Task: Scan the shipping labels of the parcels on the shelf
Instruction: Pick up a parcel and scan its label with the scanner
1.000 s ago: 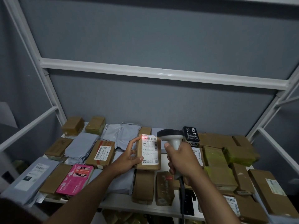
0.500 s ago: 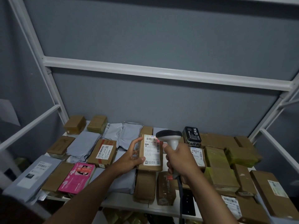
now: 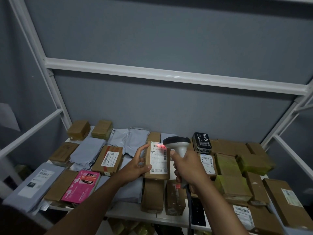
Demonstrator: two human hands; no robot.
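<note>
While gripped, parcel [image 3: 158, 160] beside scanner [image 3: 179, 146].

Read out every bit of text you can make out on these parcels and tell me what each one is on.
"J6-504": label on the brown box left of the left hand.
"159-159-40...", partly legible: label on the held box, under the scanner in the right hand.
Black box: Chinese characters, unreadable.
Other labels: too blurred.

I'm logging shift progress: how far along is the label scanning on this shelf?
Nothing visible marks any parcel as already scanned, so finished work cannot be judged. In hand: the left hand holds a labelled brown box while the right hand aims the scanner, its red line on the barcode. Left: seemingly many others, like the taped-label box and pink box.
</note>
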